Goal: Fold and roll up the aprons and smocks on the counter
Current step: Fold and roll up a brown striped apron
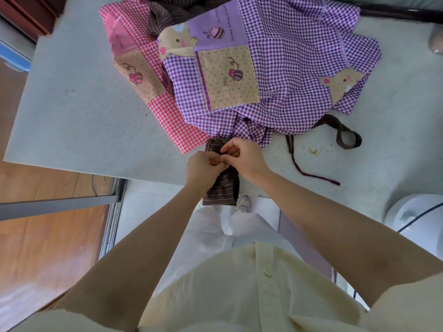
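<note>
The left hand (203, 164) and right hand (244, 154) both pinch the brown striped apron (220, 189). The purple checked smock (287, 68) lies at twelve o'clock.

Purple gingham smock (287, 68), pink gingham smock (167, 113) (brown pinstriped apron (220, 188)).

At the near edge of the counter (72, 104), 2 hands meet: the left hand (203, 165) and right hand (244, 156) both pinch a brown striped apron (220, 188) hanging over that edge. Behind, a purple checked smock (287, 68) overlaps a pink checked smock (167, 116); a brown strap (347, 146) loops rightward.
</note>
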Motion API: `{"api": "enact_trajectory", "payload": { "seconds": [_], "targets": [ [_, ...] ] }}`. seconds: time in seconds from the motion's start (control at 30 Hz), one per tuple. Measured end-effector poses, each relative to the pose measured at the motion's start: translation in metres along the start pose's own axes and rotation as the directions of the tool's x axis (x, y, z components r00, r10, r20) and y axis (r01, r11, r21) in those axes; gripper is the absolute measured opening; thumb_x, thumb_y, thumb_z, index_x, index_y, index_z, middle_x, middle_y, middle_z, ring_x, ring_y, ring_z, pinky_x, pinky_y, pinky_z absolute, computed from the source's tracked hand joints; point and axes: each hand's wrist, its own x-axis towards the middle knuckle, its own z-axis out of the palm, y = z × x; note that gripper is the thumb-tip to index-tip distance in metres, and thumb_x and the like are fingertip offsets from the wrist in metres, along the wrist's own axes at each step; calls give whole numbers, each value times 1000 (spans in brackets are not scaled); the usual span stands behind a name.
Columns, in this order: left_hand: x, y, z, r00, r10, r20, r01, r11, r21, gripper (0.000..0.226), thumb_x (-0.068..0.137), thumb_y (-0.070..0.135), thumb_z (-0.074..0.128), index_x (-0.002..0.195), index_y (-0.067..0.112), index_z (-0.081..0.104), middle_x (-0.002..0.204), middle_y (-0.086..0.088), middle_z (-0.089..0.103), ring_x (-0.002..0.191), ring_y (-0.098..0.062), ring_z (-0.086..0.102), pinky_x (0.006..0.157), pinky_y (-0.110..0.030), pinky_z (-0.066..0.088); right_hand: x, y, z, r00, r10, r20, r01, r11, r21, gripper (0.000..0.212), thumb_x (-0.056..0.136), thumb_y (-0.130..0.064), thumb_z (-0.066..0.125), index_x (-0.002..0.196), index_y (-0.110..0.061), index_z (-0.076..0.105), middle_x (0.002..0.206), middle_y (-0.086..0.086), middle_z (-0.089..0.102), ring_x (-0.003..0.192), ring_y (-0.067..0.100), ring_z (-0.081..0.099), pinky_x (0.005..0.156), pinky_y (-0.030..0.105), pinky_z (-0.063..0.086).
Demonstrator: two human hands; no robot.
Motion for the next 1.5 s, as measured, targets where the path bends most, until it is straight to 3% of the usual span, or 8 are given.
{"api": "enact_trajectory", "payload": {
  "seconds": [0.2,0.6,0.73,0.87,1.03,1.2,1.33,1.5],
  "targets": [
    [2,-4,-6,999,-4,46,5,1000,-27,16,91,31,65,86,18,74,69,3,69,65,-15,66,72,-28,53,-7,8,1,984,-4,177,1,1000,18,31,90,-6,61,120,-12,63,110,0,68,85,3,61,79,17,53],
    [2,-5,-4,998,-62,18,63,989,-130,21,93,34,62,93,14,66,82,-1,71,65,-15,68,75,-29,58,-5,12,8,987,125,100,-130,991,42,15,87,-20,72,96,-8,73,78,0,70,67,8,65,65,18,52],
    [-1,-9,-3,998,31,-46,-27,994,102,21,85,31,71,101,17,72,106,4,57,87,-9,50,72,-15,40,-5,13,8,977,172,127,-186,977,105,18,88,-18,70,102,-6,72,79,-1,68,69,7,63,65,17,51],
    [1,-6,-3,998,26,-56,-17,988,156,10,86,22,68,93,17,74,96,1,66,85,-12,57,82,-28,52,-4,12,5,957,229,176,-258,951,171,16,90,-17,69,102,-7,71,77,-1,67,66,7,62,61,14,49],
    [-2,-1,0,996,72,-60,-53,960,275,12,88,24,63,92,13,68,90,-1,61,78,-12,52,71,-23,43,1,8,10,926,356,122,-377,871,315,15,83,-7,74,95,-4,66,68,5,64,55,11,59,54,21,49],
    [-1,-2,-4,994,108,-6,-99,932,350,20,88,26,62,97,10,68,93,-3,59,78,-14,52,72,-24,46,-2,7,15,988,135,70,-138,990,42,13,86,-12,72,97,-7,76,77,0,70,64,5,61,67,22,50],
    [0,-2,-5,987,157,32,-155,889,431,20,92,23,55,102,8,65,90,-1,50,79,-12,47,70,-19,35,-1,6,11,978,-88,190,135,959,-249,14,92,-14,63,98,-12,75,95,3,72,85,14,64,77,26,49],
    [-1,-2,0,987,158,-19,-135,895,425,18,96,20,51,106,9,61,101,-6,61,80,-13,49,75,-22,43,6,6,5,937,29,347,43,979,-198,16,99,-15,51,99,-11,67,94,-1,62,87,15,57,72,25,41]
  ]
}}
